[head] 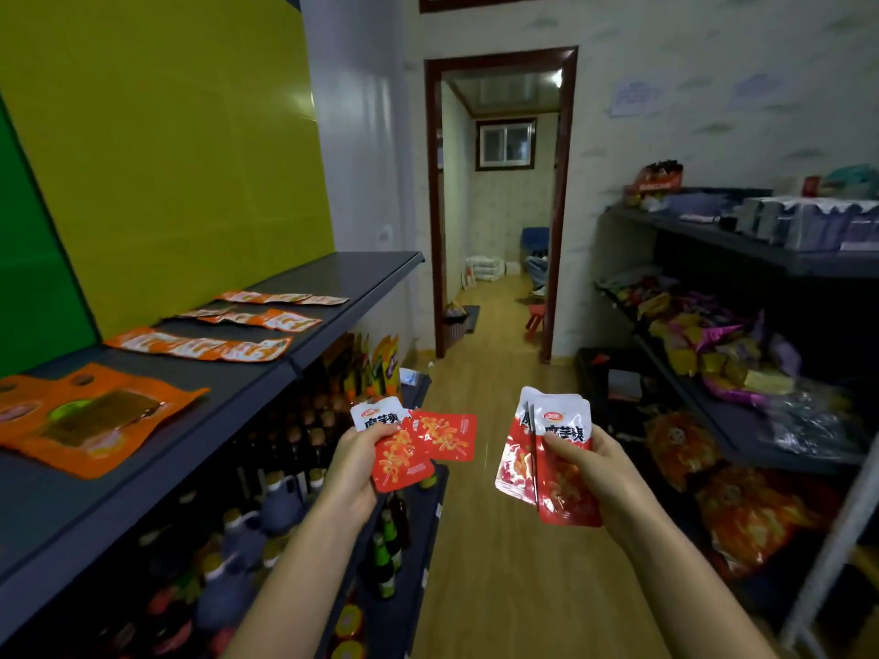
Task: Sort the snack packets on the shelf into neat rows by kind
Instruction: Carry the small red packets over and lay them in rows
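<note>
My left hand (354, 461) grips two red-and-white snack packets (409, 444), fanned apart, over the aisle beside the left shelf. My right hand (601, 473) holds a stack of the same red-and-white packets (556, 449), upright. On the dark left shelf (142, 473) lie orange packets: a large one (90, 416) at the near end and three rows of smaller orange packets (204, 347) further back. Both hands hover in mid-air, apart from each other and away from the shelf top.
Bottles (285, 492) fill the lower left shelves. A right-hand rack (742, 240) holds mixed snack bags (704, 335) and boxes. Between the racks a wooden-floor aisle (499, 539) leads to an open doorway (499, 206) with a red stool beyond.
</note>
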### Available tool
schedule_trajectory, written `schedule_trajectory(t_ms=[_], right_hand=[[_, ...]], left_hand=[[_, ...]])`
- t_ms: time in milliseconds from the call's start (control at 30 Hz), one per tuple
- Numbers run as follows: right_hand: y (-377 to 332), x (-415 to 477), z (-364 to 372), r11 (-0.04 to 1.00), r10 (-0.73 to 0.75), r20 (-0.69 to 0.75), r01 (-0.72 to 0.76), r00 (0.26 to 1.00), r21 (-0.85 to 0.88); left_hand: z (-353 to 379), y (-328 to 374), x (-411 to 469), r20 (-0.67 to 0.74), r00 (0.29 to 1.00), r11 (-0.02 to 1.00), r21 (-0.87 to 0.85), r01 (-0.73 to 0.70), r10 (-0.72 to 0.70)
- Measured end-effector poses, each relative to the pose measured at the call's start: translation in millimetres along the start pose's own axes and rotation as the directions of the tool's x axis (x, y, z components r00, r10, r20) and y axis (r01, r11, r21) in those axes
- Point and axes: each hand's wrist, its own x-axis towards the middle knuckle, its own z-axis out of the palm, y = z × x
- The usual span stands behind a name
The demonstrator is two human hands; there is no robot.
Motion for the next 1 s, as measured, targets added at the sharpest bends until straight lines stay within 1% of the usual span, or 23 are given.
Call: schedule_trajectory(t_ms=[133, 300, 533, 633, 733, 800, 900, 1000], right_hand=[[7.4, 61.7, -3.9, 0.999, 0.05, 0.026, -0.05, 0.998, 0.019], [7.8, 153.5, -8.2, 0.997, 0.072, 0.082, -0.072, 0.994, 0.005], [-25.6, 296.3, -14.9, 0.999, 0.04, 0.238, -0.036, 0.97, -0.02], [-25.5, 346.6, -11.1, 0.998, 0.058, 0.294, -0.055, 0.954, -0.02], [-22.2, 386.9, 2.0, 0.995, 0.101, 0.356, -0.096, 0.929, -0.031], [-20.4, 415.7, 14.2, 0.995, 0.102, 0.389, -0.099, 0.916, -0.028], [-20.2, 459.1, 38.7, 0.997, 0.08, 0.455, -0.073, 0.887, -0.034], [-25.6, 499.3, 71.6, 0.999, 0.045, 0.536, -0.029, 0.843, -0.04]], left_hand=[[23.7, -8.7, 56.5, -0.051, 0.998, 0.999, 0.024, 0.033, -0.032], [57.1, -12.0, 128.1, -0.107, 0.994, 1.0, -0.003, 0.014, -0.015], [119.6, 5.9, 222.0, -0.181, 0.982, 0.996, -0.07, -0.063, 0.05], [136.9, 5.4, 254.5, -0.221, 0.974, 0.992, -0.103, -0.076, 0.051], [143.9, 7.0, 283.9, -0.246, 0.968, 0.995, -0.073, -0.068, 0.048], [145.2, 11.2, 307.1, -0.258, 0.963, 0.993, -0.069, -0.098, 0.077], [147.3, 20.3, 345.2, -0.266, 0.955, 0.987, -0.062, -0.15, 0.128], [151.3, 34.9, 380.4, -0.253, 0.947, 0.978, -0.008, -0.208, 0.2]])
